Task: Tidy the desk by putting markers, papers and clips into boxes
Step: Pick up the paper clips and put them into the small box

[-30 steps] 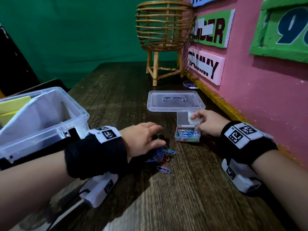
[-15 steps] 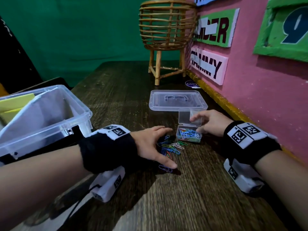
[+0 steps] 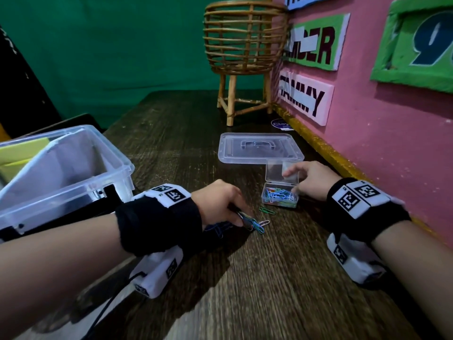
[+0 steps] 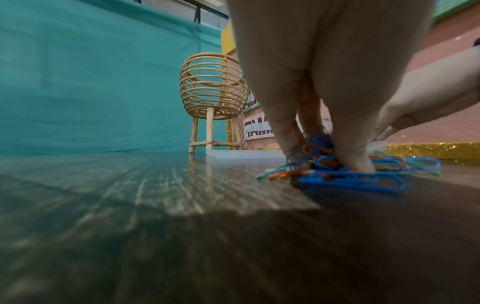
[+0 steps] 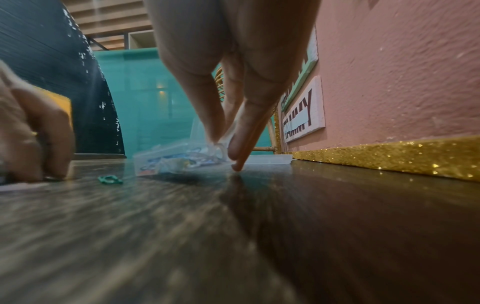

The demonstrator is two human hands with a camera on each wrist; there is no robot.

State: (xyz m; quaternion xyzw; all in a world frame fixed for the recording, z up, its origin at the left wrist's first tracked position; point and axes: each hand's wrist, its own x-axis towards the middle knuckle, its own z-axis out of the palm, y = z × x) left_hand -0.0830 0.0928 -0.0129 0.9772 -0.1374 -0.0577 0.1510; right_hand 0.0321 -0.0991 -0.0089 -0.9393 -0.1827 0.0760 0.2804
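A small clear clip box (image 3: 279,198) with its hinged lid up sits on the dark wooden desk and holds coloured paper clips. My right hand (image 3: 307,180) holds the box at its right side, thumb and fingers on the lid and rim (image 5: 221,144). My left hand (image 3: 220,204) curls down over a heap of coloured paper clips (image 3: 252,223), pinching a bunch of them against the desk (image 4: 337,166). One green clip (image 3: 267,211) lies loose between the heap and the box (image 5: 110,179).
A large clear tub (image 3: 61,173) with yellow and white papers stands at the left. Its flat lid (image 3: 259,148) lies behind the clip box. A rattan basket stand (image 3: 245,57) is at the back. The pink wall (image 3: 392,143) with a gold strip borders the right.
My left hand went from lying flat and spread over the clips to curled, pinching a bunch together. The heap has been drawn tighter, leaving one green clip apart. The right hand stays on the box.
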